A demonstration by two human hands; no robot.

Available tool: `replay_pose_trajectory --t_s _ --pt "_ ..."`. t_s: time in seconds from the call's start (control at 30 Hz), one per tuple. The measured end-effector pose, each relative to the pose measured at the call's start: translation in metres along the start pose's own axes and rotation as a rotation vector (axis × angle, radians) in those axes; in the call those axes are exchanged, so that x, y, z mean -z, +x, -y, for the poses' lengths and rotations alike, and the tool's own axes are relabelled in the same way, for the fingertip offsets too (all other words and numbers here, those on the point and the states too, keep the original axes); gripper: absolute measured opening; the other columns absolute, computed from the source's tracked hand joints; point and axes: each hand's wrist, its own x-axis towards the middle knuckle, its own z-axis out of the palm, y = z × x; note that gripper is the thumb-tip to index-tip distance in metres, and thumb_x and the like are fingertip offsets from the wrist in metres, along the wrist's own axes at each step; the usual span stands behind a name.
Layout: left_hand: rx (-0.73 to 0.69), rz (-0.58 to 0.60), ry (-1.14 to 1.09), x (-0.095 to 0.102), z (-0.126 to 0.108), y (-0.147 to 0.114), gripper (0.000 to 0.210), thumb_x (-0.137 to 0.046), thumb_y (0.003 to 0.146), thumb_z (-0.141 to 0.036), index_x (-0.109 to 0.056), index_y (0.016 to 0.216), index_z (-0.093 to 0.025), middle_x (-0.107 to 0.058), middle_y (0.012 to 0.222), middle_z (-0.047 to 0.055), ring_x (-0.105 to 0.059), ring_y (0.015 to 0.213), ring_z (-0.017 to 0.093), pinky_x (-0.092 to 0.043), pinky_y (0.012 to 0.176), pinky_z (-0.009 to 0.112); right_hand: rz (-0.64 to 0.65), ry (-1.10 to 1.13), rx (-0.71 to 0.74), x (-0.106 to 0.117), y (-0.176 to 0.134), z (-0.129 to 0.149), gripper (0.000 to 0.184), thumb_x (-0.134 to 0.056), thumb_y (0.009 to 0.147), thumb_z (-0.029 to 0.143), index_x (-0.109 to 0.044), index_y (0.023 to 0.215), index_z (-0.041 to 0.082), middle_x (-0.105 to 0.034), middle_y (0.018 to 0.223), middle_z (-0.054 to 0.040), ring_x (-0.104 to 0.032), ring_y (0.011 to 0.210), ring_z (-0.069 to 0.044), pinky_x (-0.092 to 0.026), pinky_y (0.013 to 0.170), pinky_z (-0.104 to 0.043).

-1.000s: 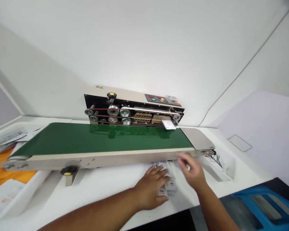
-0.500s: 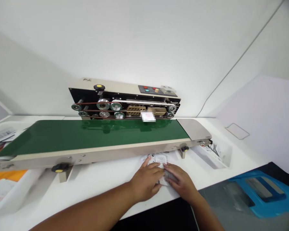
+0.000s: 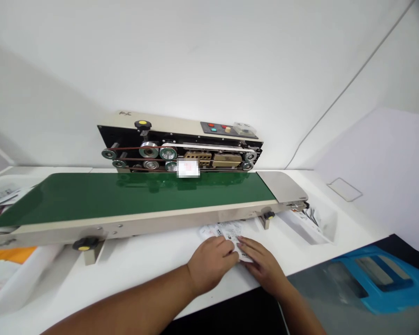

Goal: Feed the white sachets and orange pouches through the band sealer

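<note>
A small white packet with dark print [image 3: 243, 255] is between my hands, low over the white table. My left hand [image 3: 211, 260] has its fingers curled and pinches the packet's left side. On the other side, my right hand [image 3: 263, 266] grips it between thumb and fingers. More white printed packets [image 3: 212, 230] lie just beyond my hands, partly under the conveyor's front edge. Above them runs the green belt [image 3: 125, 197] of a band sealer [image 3: 181, 132]. A white packet, blurred out in the picture [image 3: 188, 168], stands against the sealer's rollers.
Black knobs with yellow caps [image 3: 85, 243] stick out from the conveyor's front. White bins hold printed packets at the right [image 3: 316, 232] and left [image 3: 31, 279]. A blue-framed clear container [image 3: 377, 279] stands below the table's right edge. The wall [image 3: 195, 56] rises behind the sealer.
The packet at the sealer has moved left along the belt. My left hand's fingers have curled in from lying spread on the packets, and a packet's printed edge now shows between my hands.
</note>
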Motion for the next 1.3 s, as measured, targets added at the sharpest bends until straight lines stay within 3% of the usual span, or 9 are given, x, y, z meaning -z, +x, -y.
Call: replay_pose_trajectory --t_s 0.33,0.53,0.63,0.73,0.87,1.0,1.2,1.27,1.3 --pt "0.005 -0.215 -0.21 0.013 -0.007 0.0 0.011 -0.054 0.096 -0.017 -0.062 0.102 -0.018 -0.07 0.082 0.004 -0.059 0.069 0.019 -0.042 0.064 0.031 -0.291 0.159 0.0 0.005 0.024 0.008 0.03 -0.053 0.097 0.014 -0.067 0.119 0.028 -0.074 0.114 -0.0078 -0.068 0.109 -0.024 -0.057 0.094 -0.041" --pt "0.255 -0.082 -0.768 0.013 -0.006 -0.001 0.064 -0.058 0.092 -0.035 -0.035 0.148 -0.016 -0.058 0.068 -0.004 -0.052 0.055 0.015 -0.04 0.056 0.026 0.154 0.279 -0.154 0.052 0.041 0.019 0.03 -0.053 0.103 0.029 -0.068 0.128 0.027 -0.072 0.101 -0.0061 -0.067 0.091 -0.019 -0.054 0.081 -0.03" --pt "0.346 -0.019 -0.845 0.012 -0.005 0.0 0.053 -0.056 0.094 -0.028 -0.043 0.145 -0.019 -0.052 0.064 -0.007 -0.047 0.053 0.012 -0.037 0.056 0.023 0.289 0.3 -0.189 0.068 0.044 0.022 0.031 -0.052 0.104 0.033 -0.069 0.129 0.029 -0.073 0.1 -0.0055 -0.068 0.09 -0.019 -0.053 0.08 -0.029" --pt "0.457 0.02 -0.864 0.013 -0.007 0.003 0.031 -0.057 0.092 -0.021 -0.059 0.123 -0.02 -0.049 0.063 -0.008 -0.045 0.055 0.011 -0.035 0.057 0.022 0.216 0.3 -0.299 0.068 0.039 0.018 0.028 -0.057 0.1 0.037 -0.073 0.119 0.026 -0.073 0.1 -0.0065 -0.067 0.087 -0.019 -0.053 0.077 -0.029" --pt "0.584 0.011 -1.009 0.012 -0.007 0.005 0.022 -0.06 0.091 -0.024 -0.055 0.112 -0.019 -0.052 0.063 -0.008 -0.045 0.056 0.011 -0.035 0.056 0.021 0.029 0.351 -0.466 0.058 0.027 0.007 0.026 -0.064 0.094 0.043 -0.073 0.104 0.021 -0.07 0.082 -0.0047 -0.063 0.07 -0.018 -0.051 0.063 -0.027" --pt "0.61 0.01 -1.05 0.01 -0.007 0.005 0.019 -0.061 0.092 -0.026 -0.051 0.107 -0.02 -0.055 0.062 -0.008 -0.046 0.055 0.01 -0.034 0.054 0.021 0.021 0.345 -0.471 0.058 0.03 0.014 0.024 -0.064 0.094 0.043 -0.071 0.099 0.02 -0.067 0.077 -0.0031 -0.061 0.067 -0.017 -0.05 0.06 -0.026" --pt "0.509 0.017 -1.004 0.004 -0.006 0.001 0.028 -0.062 0.091 -0.024 -0.044 0.112 -0.021 -0.066 0.072 -0.004 -0.048 0.056 0.011 -0.036 0.055 0.022 0.469 0.283 -0.336 0.109 0.056 0.032 0.017 -0.064 0.093 0.031 -0.078 0.1 0.026 -0.069 0.074 -0.003 -0.06 0.063 -0.018 -0.05 0.059 -0.03" --pt "0.495 -0.017 -0.993 0.002 -0.004 0.0 0.035 -0.062 0.091 -0.024 -0.042 0.119 -0.021 -0.071 0.084 0.0 -0.053 0.061 0.012 -0.039 0.057 0.023 0.39 0.368 -0.434 0.132 0.07 0.02 0.016 -0.07 0.088 0.032 -0.08 0.097 0.024 -0.072 0.076 -0.0065 -0.063 0.063 -0.019 -0.051 0.056 -0.031" --pt "0.492 -0.027 -0.984 0.002 -0.003 0.0 0.037 -0.062 0.091 -0.023 -0.042 0.122 -0.02 -0.073 0.088 0.002 -0.055 0.064 0.013 -0.041 0.058 0.023 0.238 0.43 -0.505 0.142 0.079 0.01 0.018 -0.074 0.084 0.034 -0.08 0.095 0.021 -0.072 0.075 -0.0076 -0.063 0.06 -0.019 -0.05 0.053 -0.03"
